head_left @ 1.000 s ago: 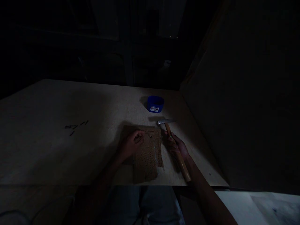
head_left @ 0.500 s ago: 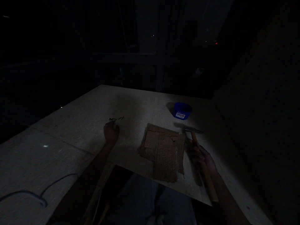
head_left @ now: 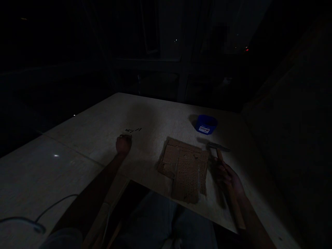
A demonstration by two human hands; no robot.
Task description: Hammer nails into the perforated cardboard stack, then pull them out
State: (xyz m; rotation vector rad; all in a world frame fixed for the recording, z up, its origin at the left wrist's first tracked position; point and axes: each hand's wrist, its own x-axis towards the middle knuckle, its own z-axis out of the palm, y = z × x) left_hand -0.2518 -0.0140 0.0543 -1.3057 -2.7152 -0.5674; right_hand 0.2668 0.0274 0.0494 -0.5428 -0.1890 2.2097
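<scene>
My right hand (head_left: 229,176) is wrapped round the wooden handle of a hammer (head_left: 220,152), its metal head pointing away from me, to the right of some corrugated cardboard (head_left: 188,173). The cardboard lies in layered pieces near the table edge, and a small dark bit (head_left: 195,156) rests on its upper part. On the left, my left hand (head_left: 123,144) is closed in a pinch low over the table, with a thin dark tip, apparently a nail, at its fingers. Just beyond it several loose nails (head_left: 133,130) lie on the table.
A blue plastic tub (head_left: 206,125) with a white label stands behind the cardboard. The pale table (head_left: 160,117) has a seam on its left side. A cable (head_left: 23,219) curls at the lower left. A dark wall (head_left: 290,138) rises along the right, and the surroundings are very dim.
My left hand has drawn back slightly from the loose nails, and its fingers are now closed. The right hand keeps its grip on the hammer. The view has shifted a little.
</scene>
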